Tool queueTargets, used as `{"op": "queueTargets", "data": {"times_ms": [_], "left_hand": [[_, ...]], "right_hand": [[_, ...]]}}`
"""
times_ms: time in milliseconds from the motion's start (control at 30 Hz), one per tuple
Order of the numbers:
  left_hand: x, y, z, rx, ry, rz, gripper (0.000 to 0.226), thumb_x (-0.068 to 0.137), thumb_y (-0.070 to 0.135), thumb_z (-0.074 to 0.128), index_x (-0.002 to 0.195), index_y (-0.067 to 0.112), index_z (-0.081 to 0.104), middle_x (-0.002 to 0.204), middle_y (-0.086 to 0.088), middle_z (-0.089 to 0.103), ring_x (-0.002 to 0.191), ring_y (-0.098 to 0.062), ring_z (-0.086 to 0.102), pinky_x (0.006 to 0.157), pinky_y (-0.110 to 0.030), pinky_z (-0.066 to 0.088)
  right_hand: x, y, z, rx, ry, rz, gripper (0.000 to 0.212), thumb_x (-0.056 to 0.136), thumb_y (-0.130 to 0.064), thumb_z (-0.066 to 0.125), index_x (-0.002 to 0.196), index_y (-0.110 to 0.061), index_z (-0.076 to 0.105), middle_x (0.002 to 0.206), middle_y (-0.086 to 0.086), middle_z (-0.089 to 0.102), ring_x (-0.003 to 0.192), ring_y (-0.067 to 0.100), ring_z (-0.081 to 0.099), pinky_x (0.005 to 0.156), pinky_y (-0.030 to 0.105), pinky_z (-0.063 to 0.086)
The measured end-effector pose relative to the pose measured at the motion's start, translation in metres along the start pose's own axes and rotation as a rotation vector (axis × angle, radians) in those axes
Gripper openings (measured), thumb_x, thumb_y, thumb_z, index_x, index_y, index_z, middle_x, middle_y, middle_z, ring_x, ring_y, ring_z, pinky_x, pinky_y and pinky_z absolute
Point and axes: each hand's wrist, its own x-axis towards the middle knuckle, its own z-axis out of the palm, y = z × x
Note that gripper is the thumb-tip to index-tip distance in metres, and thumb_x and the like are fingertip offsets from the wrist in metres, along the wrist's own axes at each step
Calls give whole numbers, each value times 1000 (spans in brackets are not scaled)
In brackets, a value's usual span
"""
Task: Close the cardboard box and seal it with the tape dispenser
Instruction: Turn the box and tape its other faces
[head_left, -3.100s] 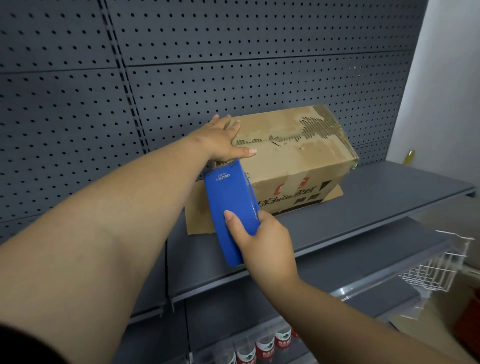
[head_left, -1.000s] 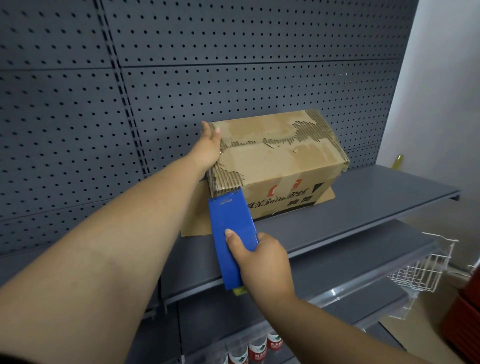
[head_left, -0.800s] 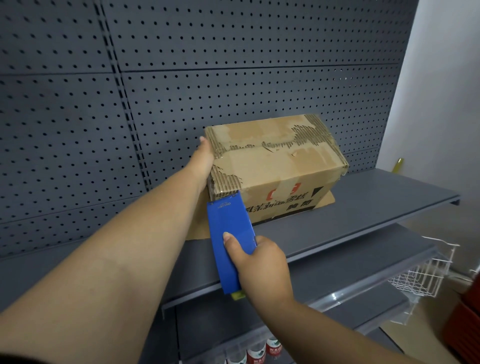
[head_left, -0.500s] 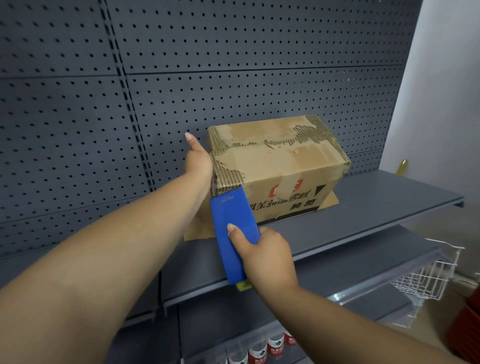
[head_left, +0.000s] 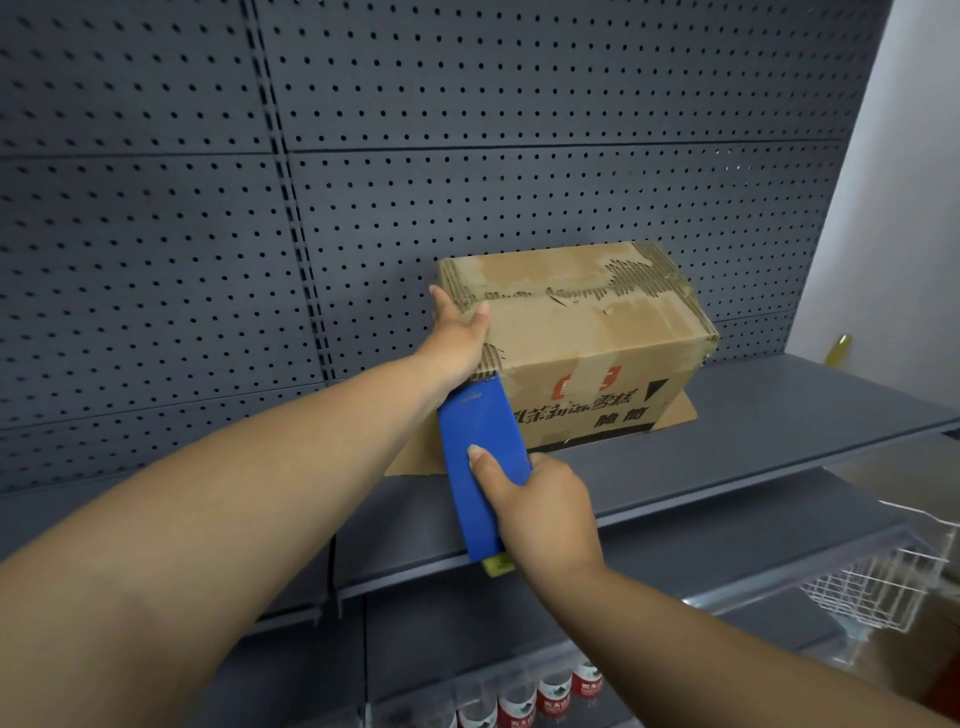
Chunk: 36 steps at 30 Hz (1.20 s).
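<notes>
A worn brown cardboard box (head_left: 597, 332) with torn top paper and red and black print stands on a grey shelf (head_left: 727, 467), its top flaps down. My left hand (head_left: 457, 338) rests on the box's left top corner, thumb on the top and fingers against the left end. My right hand (head_left: 535, 504) grips a blue tape dispenser (head_left: 483, 457), whose upper end sits against the lower left of the box's front face. A loose flap (head_left: 415, 457) lies flat on the shelf under the box's left end.
A dark pegboard wall (head_left: 467, 156) rises right behind the box. Lower shelves hold several red-labelled bottles (head_left: 535, 696). A white wire basket (head_left: 872, 587) hangs at the lower right. A yellow object (head_left: 837, 348) stands at the shelf's far right end.
My left hand slid from the box's top down to its left end and corner. The dispenser dropped from the top edge to the lower front face.
</notes>
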Motion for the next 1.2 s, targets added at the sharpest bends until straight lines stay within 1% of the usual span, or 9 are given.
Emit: {"op": "queueTargets", "data": {"times_ms": [167, 367, 400, 467, 567, 767, 967, 1067, 1200], "left_hand": [[3, 0, 0, 145, 49, 27, 78, 94, 58, 20, 141, 20, -30, 151, -13, 29, 97, -25, 59, 72, -30, 45], [6, -6, -3, 348, 28, 38, 89, 85, 72, 9, 139, 16, -32, 125, -19, 58, 129, -39, 38, 112, -49, 25], [4, -5, -3, 397, 18, 53, 88, 85, 72, 9, 140, 16, -32, 132, -18, 52, 133, -34, 34, 116, -45, 16], [0, -4, -4, 484, 69, 106, 86, 87, 70, 10, 141, 18, -29, 156, -17, 6, 144, -28, 5, 117, -42, -3], [-2, -4, -2, 638, 195, 212, 80, 89, 67, 11, 143, 20, -26, 146, -11, -38, 136, -25, -33, 112, -41, -15], [8, -10, -5, 513, 66, 245, 72, 95, 56, 10, 147, 12, -15, 154, -8, -21, 141, -19, -19, 115, -38, -10], [7, -3, -13, 613, -51, 190, 86, 87, 70, 8, 146, 12, -16, 155, -5, -18, 143, -17, -14, 116, -41, -10], [6, 2, -20, 751, -83, 175, 99, 79, 79, 13, 146, 12, -16, 156, -4, -17, 143, -17, -14, 116, -42, -9], [7, 3, -21, 861, -96, 187, 94, 76, 82, 18, 145, 29, -19, 155, -6, -17, 143, -19, -13, 115, -41, -11]], "right_hand": [[2, 1, 0, 4, -11, 0, 49, 81, -59, 54, 73, -11, 52, 74, 4, 61, 69, 21, 60, 52, 27, 39], [2, 3, 0, 32, -28, 2, 46, 82, -57, 54, 66, -14, 48, 67, 1, 57, 63, 18, 56, 50, 27, 36], [2, 3, 0, 35, -30, 2, 46, 82, -57, 55, 65, -14, 47, 66, 0, 56, 62, 18, 56, 49, 26, 36], [3, 4, -1, 40, -31, 1, 47, 82, -57, 55, 64, -15, 46, 65, 0, 55, 61, 18, 55, 49, 26, 35], [4, 4, -2, 38, -30, -4, 47, 82, -56, 55, 61, -16, 42, 62, -1, 52, 58, 17, 52, 48, 26, 32], [2, 3, -3, 56, -46, -8, 46, 83, -55, 56, 62, -17, 42, 63, -2, 52, 57, 13, 51, 46, 23, 31], [-1, 0, -9, 119, -80, 29, 40, 82, -54, 58, 66, -18, 48, 66, -6, 56, 58, 8, 54, 47, 22, 37], [-7, 0, -11, 149, -102, 55, 52, 68, -61, 68, 91, -17, 52, 84, -7, 61, 75, 8, 61, 60, 25, 50], [-19, -2, -10, 93, -145, 46, 95, 61, -53, 78, 134, -26, 23, 101, -8, 54, 85, 11, 58, 63, 22, 50]]}}
